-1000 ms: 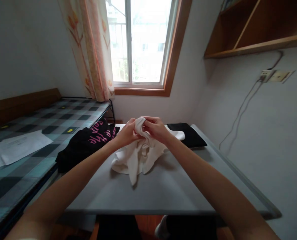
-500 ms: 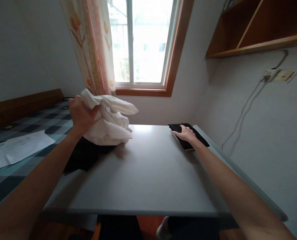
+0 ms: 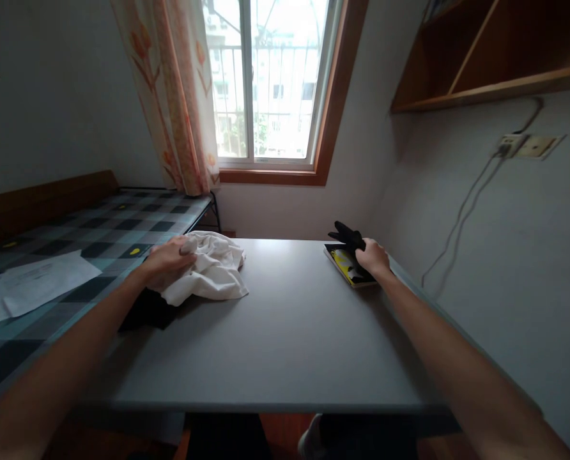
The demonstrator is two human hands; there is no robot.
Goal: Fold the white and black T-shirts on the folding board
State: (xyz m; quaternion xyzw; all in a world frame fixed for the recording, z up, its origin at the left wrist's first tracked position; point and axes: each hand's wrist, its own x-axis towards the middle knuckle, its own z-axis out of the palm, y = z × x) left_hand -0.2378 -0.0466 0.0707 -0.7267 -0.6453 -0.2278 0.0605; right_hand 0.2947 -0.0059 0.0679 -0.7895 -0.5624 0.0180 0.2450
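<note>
My left hand (image 3: 172,259) grips a bunched white cloth (image 3: 213,271) at the left side of the grey table (image 3: 285,345). Beneath the white cloth and my wrist lies a black cloth (image 3: 151,311), partly hidden. On the right, my right hand (image 3: 373,257) is closed on a black cloth item (image 3: 346,235), whose narrow ends stick up to the left. Just under that item is a book (image 3: 343,262) with a yellow and black cover, lying near the table's right edge and partly covered.
To the left is a bed with a checked cover (image 3: 88,223) and white papers (image 3: 45,281) on it. A curtain (image 3: 177,102) hangs beside the window. A wooden shelf (image 3: 496,89) and a socket with cables (image 3: 510,147) are on the right wall.
My left hand has lowered the white cloth onto the table. My right hand has closed on the black item and lifted part of it, uncovering the yellow book cover.
</note>
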